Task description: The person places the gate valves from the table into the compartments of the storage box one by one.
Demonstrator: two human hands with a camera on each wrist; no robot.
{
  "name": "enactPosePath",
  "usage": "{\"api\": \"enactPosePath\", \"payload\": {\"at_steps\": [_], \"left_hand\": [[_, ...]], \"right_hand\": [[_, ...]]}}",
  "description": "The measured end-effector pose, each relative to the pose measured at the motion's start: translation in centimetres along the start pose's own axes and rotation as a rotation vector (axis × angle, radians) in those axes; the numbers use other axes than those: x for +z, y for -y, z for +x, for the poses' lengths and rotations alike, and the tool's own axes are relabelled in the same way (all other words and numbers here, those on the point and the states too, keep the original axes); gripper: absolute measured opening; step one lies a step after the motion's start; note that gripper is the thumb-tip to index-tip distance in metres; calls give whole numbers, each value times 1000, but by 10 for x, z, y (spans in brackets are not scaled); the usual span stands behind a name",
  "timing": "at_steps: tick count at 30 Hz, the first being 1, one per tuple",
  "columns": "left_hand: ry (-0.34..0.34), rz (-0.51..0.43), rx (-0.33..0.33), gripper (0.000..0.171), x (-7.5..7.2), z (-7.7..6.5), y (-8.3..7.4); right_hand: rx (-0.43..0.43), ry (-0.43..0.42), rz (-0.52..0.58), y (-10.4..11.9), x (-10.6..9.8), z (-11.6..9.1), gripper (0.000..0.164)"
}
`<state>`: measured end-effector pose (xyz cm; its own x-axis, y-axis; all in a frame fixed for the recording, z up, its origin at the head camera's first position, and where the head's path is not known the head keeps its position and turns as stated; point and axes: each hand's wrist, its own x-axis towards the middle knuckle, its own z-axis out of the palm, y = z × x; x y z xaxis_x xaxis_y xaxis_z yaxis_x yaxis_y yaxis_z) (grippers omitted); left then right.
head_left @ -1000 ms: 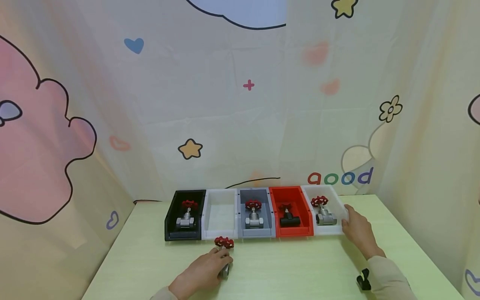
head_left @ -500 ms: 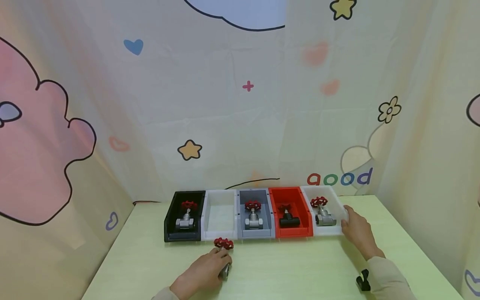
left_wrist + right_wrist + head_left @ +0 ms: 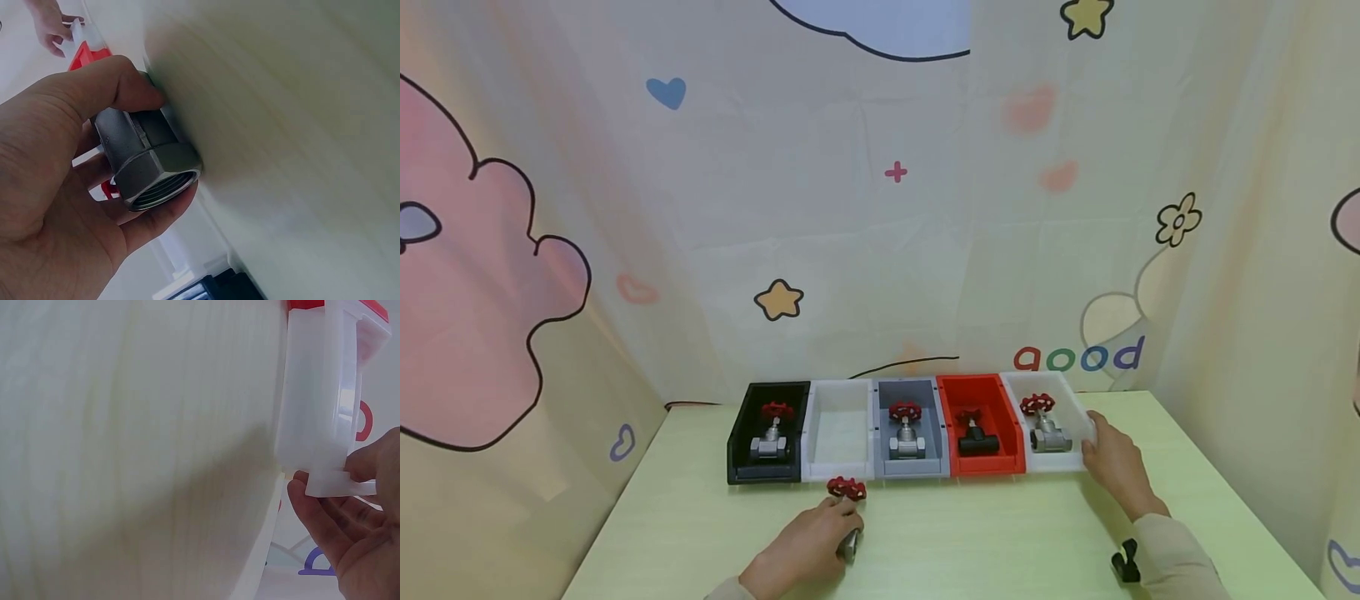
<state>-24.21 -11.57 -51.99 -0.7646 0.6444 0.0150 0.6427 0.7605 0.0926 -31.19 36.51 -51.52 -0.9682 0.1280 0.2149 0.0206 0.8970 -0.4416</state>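
Observation:
My left hand [image 3: 808,537] grips a metal gate valve with a red handwheel [image 3: 846,488], just in front of the row of bins. In the left wrist view, thumb and fingers wrap around its silver threaded body [image 3: 140,140], close to the table surface. At the far right of the row, my right hand [image 3: 1120,467] holds the side of a white bin [image 3: 1056,462]. The right wrist view shows my thumb and fingers pinching this bin's wall [image 3: 312,394]. Inside that bin lies another silver valve [image 3: 1051,435] with a red wheel.
Left of it, the joined row has a red bin [image 3: 988,468] with a black-bodied valve [image 3: 979,440], a grey bin [image 3: 913,469] and black bin [image 3: 765,475] with silver valves, and a bare white bin [image 3: 841,417]. A small black object [image 3: 1126,562] is beside the right sleeve.

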Motion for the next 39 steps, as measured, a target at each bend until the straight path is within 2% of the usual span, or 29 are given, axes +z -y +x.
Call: {"api": "enactPosePath", "payload": {"at_steps": [15, 22, 30, 39], "left_hand": [[5, 3, -2, 42, -6, -1, -3], [-42, 39, 17, 39, -18, -5, -5], [-73, 24, 23, 43, -35, -6, -4], [-86, 4, -6, 46, -59, -3, -2]], "right_hand": [[15, 23, 1, 1, 0, 0, 57], [16, 31, 4, 0, -1, -1, 57], [8, 24, 5, 0, -1, -1, 57], [-6, 12, 6, 0, 0, 0, 57]]}}
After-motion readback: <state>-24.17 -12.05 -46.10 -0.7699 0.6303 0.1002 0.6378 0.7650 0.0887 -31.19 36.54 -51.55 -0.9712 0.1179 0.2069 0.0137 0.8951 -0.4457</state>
